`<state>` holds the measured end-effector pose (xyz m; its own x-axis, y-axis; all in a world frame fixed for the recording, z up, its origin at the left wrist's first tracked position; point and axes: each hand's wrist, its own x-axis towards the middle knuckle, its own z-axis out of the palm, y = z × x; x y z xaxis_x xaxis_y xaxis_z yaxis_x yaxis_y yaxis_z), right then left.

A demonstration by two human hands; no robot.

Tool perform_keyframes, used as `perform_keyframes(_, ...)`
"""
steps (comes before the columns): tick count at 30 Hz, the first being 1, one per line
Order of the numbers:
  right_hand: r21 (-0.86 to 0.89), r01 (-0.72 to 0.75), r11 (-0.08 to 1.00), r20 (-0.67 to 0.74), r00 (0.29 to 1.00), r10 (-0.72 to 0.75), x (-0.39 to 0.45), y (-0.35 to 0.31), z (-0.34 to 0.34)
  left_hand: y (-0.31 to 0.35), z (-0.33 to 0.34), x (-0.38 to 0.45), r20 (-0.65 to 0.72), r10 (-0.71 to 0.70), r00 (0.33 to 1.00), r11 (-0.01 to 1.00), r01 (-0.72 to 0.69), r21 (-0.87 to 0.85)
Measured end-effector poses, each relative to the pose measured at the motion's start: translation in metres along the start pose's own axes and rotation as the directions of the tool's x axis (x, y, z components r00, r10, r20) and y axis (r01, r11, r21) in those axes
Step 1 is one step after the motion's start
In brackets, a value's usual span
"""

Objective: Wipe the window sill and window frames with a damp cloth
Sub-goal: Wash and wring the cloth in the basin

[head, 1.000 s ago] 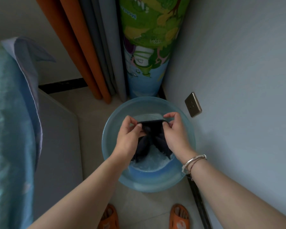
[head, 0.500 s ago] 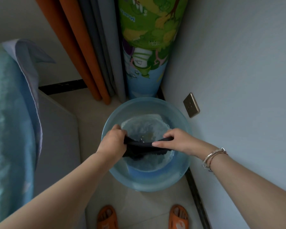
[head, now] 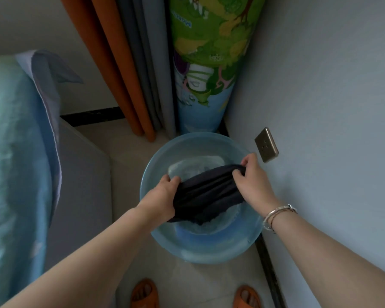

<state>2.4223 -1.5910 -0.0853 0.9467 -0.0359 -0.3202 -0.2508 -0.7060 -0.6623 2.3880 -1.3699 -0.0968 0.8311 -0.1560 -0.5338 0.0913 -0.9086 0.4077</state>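
Observation:
A dark wet cloth (head: 206, 194) is stretched between my two hands above a pale blue plastic basin (head: 200, 247) that stands on the floor with water in it. My left hand (head: 162, 196) grips the cloth's near left end in a fist. My right hand (head: 252, 181) pinches the far right end, fingers curled over the edge. The cloth sags in the middle and its lower edge hangs down toward the water. No window sill or frame is in view.
Orange and grey curtains (head: 129, 70) hang behind the basin beside a rolled cartoon-print mat (head: 206, 63). A wall with a bronze socket plate (head: 266, 147) is on the right. A bed with blue bedding (head: 13, 152) fills the left. Orange slippers (head: 145, 294) stand below.
The cloth has gone from bunched, to a tight twisted band, to spread wider between my hands. My right hand moved up and right; my left hand shifted toward me.

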Motion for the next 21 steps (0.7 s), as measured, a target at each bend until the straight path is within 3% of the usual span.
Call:
perform_keyframes(4,-0.078,0.011,0.997,0.078,0.997,-0.005,0.014,0.016,0.019,-0.002,0.024,0.008,-0.083,-0.114,0.990,0.988,0.122,0.094)
perform_keyframes(7,-0.051,-0.028,0.998,0.167,0.985,0.036,0.021,0.030,0.039,0.000,0.049,0.019,-0.164,-0.308,0.937,0.940,0.273,-0.206)
perform_keyframes(9,-0.089,-0.078,0.993,0.153,0.984,0.091,0.021,0.040,0.057,0.008,0.064,0.026,-0.115,-0.459,0.881,0.814,0.366,-0.451)
perform_keyframes(13,-0.395,-0.069,0.916,0.125,0.984,0.128,0.022,0.040,0.101,0.013,0.085,0.049,0.042,-0.611,0.790,0.580,0.484,-0.655)
perform_keyframes(14,-0.354,-0.078,0.932,0.149,0.979,0.138,0.023,0.038,0.110,0.014,0.090,0.054,0.083,-0.604,0.793,0.485,0.448,-0.751)
perform_keyframes(16,-0.115,-0.111,0.987,0.210,0.969,0.134,0.022,0.035,0.123,0.014,0.100,0.056,0.158,-0.549,0.821,0.201,0.313,-0.928)
perform_keyframes(18,0.135,-0.216,0.967,0.295,0.940,0.169,0.028,0.029,0.125,0.012,0.104,0.065,0.194,-0.519,0.832,-0.035,0.206,-0.978)
perform_keyframes(21,0.447,-0.262,0.855,0.299,0.945,0.133,0.025,0.019,0.120,0.003,0.120,0.082,0.141,-0.458,0.878,-0.211,0.046,-0.976)
